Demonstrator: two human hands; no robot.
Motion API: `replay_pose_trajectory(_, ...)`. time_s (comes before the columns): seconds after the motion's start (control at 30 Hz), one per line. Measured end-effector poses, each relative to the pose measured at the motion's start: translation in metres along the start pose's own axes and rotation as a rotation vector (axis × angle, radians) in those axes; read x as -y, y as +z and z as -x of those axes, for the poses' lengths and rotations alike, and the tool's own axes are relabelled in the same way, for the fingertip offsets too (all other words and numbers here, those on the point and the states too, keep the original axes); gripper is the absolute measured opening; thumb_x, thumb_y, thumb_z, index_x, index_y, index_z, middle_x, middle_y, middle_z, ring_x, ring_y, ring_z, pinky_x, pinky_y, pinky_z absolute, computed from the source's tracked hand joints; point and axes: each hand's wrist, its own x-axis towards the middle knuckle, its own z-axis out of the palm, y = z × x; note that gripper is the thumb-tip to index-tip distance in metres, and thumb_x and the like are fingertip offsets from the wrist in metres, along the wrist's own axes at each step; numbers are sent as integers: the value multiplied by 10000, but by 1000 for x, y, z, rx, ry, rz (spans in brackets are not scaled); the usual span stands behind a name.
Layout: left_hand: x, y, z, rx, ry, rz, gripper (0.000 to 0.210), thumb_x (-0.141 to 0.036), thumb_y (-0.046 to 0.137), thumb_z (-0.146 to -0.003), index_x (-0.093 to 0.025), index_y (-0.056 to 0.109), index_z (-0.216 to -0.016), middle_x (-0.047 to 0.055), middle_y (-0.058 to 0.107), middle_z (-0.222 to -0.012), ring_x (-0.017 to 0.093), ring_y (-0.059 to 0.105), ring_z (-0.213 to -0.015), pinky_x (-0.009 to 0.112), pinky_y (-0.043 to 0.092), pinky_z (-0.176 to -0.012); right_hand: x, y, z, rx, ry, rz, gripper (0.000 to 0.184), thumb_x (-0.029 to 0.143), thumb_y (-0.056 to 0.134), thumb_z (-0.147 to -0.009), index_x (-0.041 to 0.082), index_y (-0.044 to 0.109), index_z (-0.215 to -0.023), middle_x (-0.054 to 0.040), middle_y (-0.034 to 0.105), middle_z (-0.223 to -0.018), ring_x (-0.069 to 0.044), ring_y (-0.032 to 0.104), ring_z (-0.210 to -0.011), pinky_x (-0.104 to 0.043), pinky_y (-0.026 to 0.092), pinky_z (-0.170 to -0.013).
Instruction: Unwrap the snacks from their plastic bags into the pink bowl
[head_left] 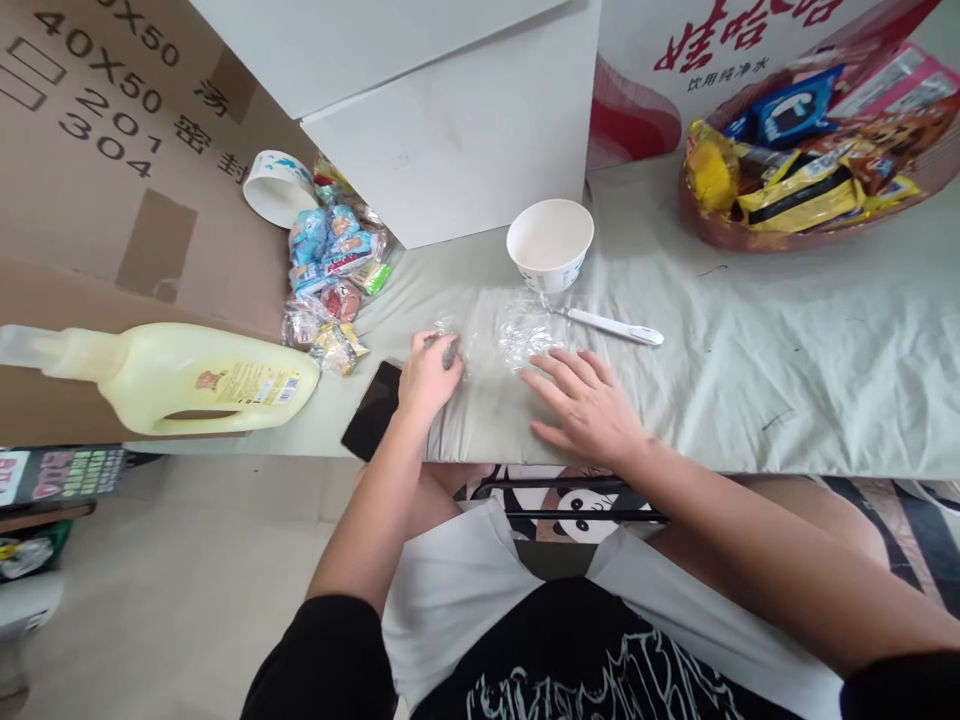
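Observation:
My left hand [430, 375] is closed at the left edge of a clear plastic film [491, 325]. Its curled fingers pinch a small grey object [450, 352], mostly hidden by them. With fingers spread, my right hand [589, 408] rests at the film's lower right, palm down on the cloth. Crinkles in the film catch the light between both hands. Just beyond it stands a white paper bowl [551, 245], upright, with a blue pattern. A white-handled utility knife [615, 327] lies right of the film, its tip end near the bowl.
A black phone [373, 410] lies by my left wrist. Farther left are a yellow detergent bottle [217, 380], wrapped snacks [330, 250] and a tipped paper bowl [277, 190]. White boxes [465, 140] back the cloth-covered table [750, 370]. A snack basket [750, 235] sits at right.

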Motion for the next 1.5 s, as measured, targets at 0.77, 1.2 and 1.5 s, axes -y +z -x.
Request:
replay_pose_trajectory(0.77, -47, -13, 47, -150, 223, 656, 286, -275, 596, -918, -199, 731, -1159, 101, 737, -1273, 263, 684, -1198, 433, 524, -1074, -1, -41, 8, -320, -170, -397, 291, 459, 468, -988, 224, 639, -1003, -20, 719, -865, -231, 667, -947, -456, 341, -955)
replay_pose_trajectory(1.2, -92, -70, 83, 148, 224, 904, 343, -333, 733, -850, -244, 747, -1181, 62, 778, -1148, 221, 739, -989, 344, 601, -865, -11, -29, 4, -152, 435, -1110, 680, 479, 720, -814, 258, 380, -1361, -93, 631, -1169, -260, 635, -1085, -485, 492, -961)
replay_pose_trajectory(1.5, -91, -75, 81, 239, 5, 1010, 385, -322, 813, -750, -207, 759, -1114, 81, 775, -1155, 256, 725, -1036, 362, 577, -900, -12, -31, 1, -3, 482, -1357, 537, 361, 657, -838, 234, 440, -1312, 21, 592, -815, -176, 629, -713, -397, 525, -726)
